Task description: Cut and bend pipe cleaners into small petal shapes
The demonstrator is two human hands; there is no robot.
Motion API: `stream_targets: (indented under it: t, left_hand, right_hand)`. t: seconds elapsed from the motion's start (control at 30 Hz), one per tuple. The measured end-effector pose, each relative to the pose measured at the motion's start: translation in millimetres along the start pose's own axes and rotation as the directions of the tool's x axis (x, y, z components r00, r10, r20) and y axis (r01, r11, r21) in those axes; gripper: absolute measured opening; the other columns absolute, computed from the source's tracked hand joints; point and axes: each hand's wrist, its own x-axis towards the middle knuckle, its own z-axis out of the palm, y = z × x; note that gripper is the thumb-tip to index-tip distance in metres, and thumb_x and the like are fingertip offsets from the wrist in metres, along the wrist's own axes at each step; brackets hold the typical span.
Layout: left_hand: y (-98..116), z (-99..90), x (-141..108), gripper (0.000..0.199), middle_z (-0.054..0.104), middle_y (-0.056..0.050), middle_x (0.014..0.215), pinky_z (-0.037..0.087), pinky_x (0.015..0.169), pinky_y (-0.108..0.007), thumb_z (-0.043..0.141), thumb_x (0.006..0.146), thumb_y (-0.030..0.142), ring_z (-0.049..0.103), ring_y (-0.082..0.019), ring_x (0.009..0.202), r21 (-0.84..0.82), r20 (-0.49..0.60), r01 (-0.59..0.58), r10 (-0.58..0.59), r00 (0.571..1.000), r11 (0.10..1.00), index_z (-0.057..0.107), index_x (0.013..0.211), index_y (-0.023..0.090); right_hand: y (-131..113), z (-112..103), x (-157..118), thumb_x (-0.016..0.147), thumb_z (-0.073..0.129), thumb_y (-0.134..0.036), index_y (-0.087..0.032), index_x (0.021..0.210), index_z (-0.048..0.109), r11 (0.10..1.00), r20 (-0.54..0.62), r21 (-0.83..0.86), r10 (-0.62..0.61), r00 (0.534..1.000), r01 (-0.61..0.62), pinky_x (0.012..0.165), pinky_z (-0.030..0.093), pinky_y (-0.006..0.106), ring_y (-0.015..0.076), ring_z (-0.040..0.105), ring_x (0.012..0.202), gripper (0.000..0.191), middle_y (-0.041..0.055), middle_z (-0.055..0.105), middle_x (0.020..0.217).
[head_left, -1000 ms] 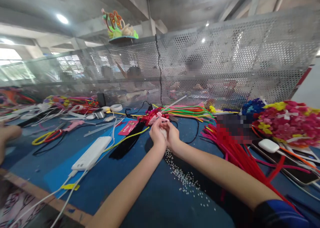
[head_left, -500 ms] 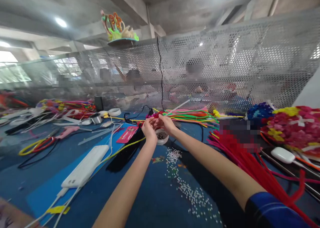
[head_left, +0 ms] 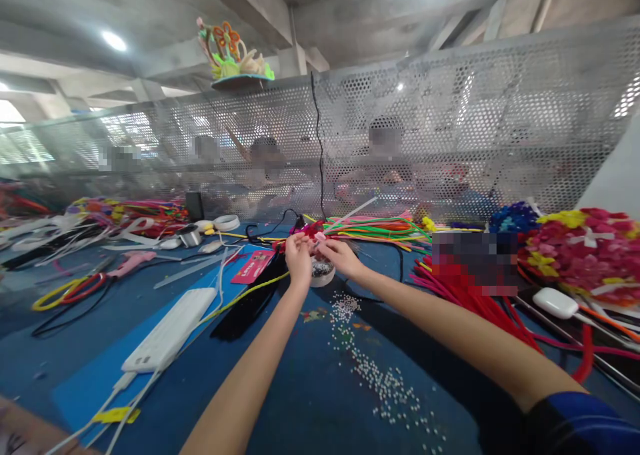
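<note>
A blue table [head_left: 305, 388] carries the work, its far edge running along a metal screen [head_left: 450, 95] full of holes. Toward the table's right edge lies a bunch of cloth flowers [head_left: 590, 242]. Nearer the far edge than the near one, the left hand [head_left: 299, 260] and right hand [head_left: 344, 258] are close together, fingers curled inward; whether either is firmly closed on anything, I cannot tell. A round white tub [head_left: 323, 281] sits just below them. A small pink piece [head_left: 319, 238] shows at the fingertips, and tiny white beads [head_left: 345, 306] trail from near the tub toward the near edge. The step looks like fine fingertip handling; the next move probably calls for a light grip, clear of the tub's rim.
</note>
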Motion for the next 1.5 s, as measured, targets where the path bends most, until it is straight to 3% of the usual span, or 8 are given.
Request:
stream_targets:
  t: [0.17,0.33,0.6,0.77,0.93,1.03,1.23,1.5]
  left_hand:
    - [20.2,-2.6,-28.3,0.010,0.059,-0.002,0.075,0.049,0.070,-0.029,0.051,0.069,0.016,0.059,-0.015,0.070,0.075,0.181,-0.067,0.053,0.982,0.995,0.056,0.078,0.018]
    - [24.3,-6.5,-58.7,0.016,0.063,-0.005,0.084,0.050,0.080,-0.035,0.049,0.066,0.012,0.061,-0.019,0.082,0.116,0.433,-0.082,0.024,0.901,0.990,0.063,0.072,0.018]
    - [11.4,-17.4,-53.1,0.018,0.060,-0.006,0.098,0.045,0.089,-0.040,0.049,0.066,0.013,0.056,-0.022,0.096,0.200,0.568,-0.127,-0.009,0.823,0.971,0.065,0.072,0.020]
    - [14.7,-19.5,-63.3,0.017,0.062,-0.006,0.095,0.047,0.085,-0.036,0.053,0.067,0.012,0.058,-0.021,0.097,0.262,0.718,-0.139,-0.097,0.689,0.955,0.067,0.073,0.021]
    - [24.7,-23.4,-62.4,0.019,0.064,-0.004,0.089,0.046,0.079,-0.034,0.052,0.074,0.016,0.059,-0.020,0.085,0.408,0.852,-0.448,-0.156,0.499,0.796,0.068,0.080,0.024]
    - [25.6,-25.9,-61.3,0.015,0.065,-0.004,0.084,0.044,0.077,-0.032,0.054,0.077,0.024,0.059,-0.020,0.081,0.418,0.885,-0.566,-0.178,0.431,0.711,0.068,0.079,0.025]
    - [14.8,-22.3,-64.7,0.014,0.063,-0.003,0.075,0.040,0.070,-0.030,0.057,0.076,0.030,0.056,-0.020,0.076,0.506,0.847,-0.612,-0.215,0.487,0.608,0.065,0.068,0.021]
    - [18.1,-17.3,-72.5,0.015,0.058,-0.003,0.073,0.038,0.071,-0.030,0.053,0.075,0.026,0.053,-0.018,0.075,0.555,0.816,-0.553,-0.278,0.506,0.622,0.060,0.064,0.018]
  right_hand:
    - [-14.0,-30.9,-91.1,0.078,0.053,-0.024,-0.017,0.065,0.059,0.971,0.017,-0.234,-0.045,0.999,0.047,0.062,0.038,0.022,0.0114,0.050,0.062,0.016,-0.0034,0.058,0.062]
    - [-10.9,-62.4,-149.7,0.081,0.046,-0.015,-0.019,0.091,0.060,0.788,0.141,-0.610,0.001,0.990,0.086,0.074,0.044,0.027,0.0156,0.057,0.081,0.018,0.0032,0.063,0.087]
    - [1.8,-77.5,-139.8,0.079,0.044,-0.008,-0.019,0.104,0.056,0.684,0.183,-0.709,-0.059,0.981,0.173,0.090,0.043,0.034,0.0177,0.056,0.100,0.030,0.0076,0.060,0.107]
    - [14.9,-88.8,-136.5,0.080,0.046,-0.014,-0.013,0.111,0.055,0.552,0.119,-0.825,-0.046,0.992,0.124,0.100,0.036,0.039,0.0222,0.047,0.116,0.032,0.0148,0.052,0.123]
    - [17.5,-94.1,-135.1,0.082,0.047,-0.019,-0.012,0.111,0.055,0.481,0.119,-0.867,-0.053,0.991,0.130,0.101,0.035,0.040,0.0231,0.045,0.117,0.031,0.0160,0.051,0.123]
    - [14.9,-93.5,-135.8,0.082,0.047,-0.019,-0.012,0.110,0.055,0.474,0.144,-0.867,-0.062,0.988,0.156,0.100,0.037,0.039,0.0227,0.047,0.114,0.030,0.0150,0.053,0.119]
    - [11.8,-91.7,-137.4,0.082,0.046,-0.017,-0.012,0.109,0.055,0.466,0.154,-0.868,-0.076,0.985,0.171,0.097,0.038,0.040,0.0232,0.048,0.112,0.029,0.0151,0.053,0.117]
    - [10.3,-92.0,-137.8,0.083,0.045,-0.018,-0.011,0.110,0.054,0.423,0.170,-0.887,-0.073,0.983,0.185,0.096,0.040,0.039,0.0230,0.048,0.110,0.028,0.0151,0.054,0.116]
